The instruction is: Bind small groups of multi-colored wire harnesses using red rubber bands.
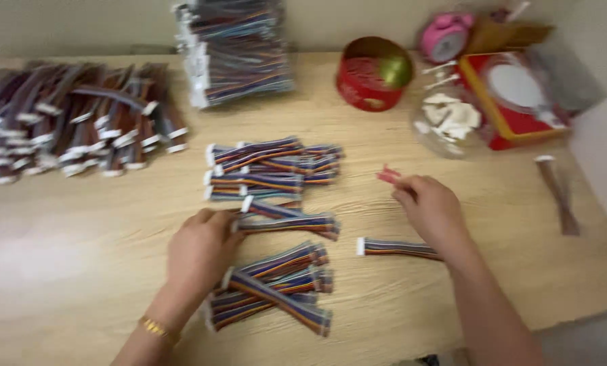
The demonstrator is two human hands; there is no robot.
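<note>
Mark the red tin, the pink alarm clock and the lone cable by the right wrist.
Red tin [361,91], head view, on its outer side wall.
Pink alarm clock [446,37], head view, on its face.
Lone cable [398,248], head view, mid-length on the coloured wires.

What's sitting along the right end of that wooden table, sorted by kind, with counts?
Round red tin: 1
Pink alarm clock: 1
Clear plastic tub of white pieces: 1
Flat red box with yellow edge: 1
Thin clear sleeve holding a brown strip: 1
Total: 5
</note>
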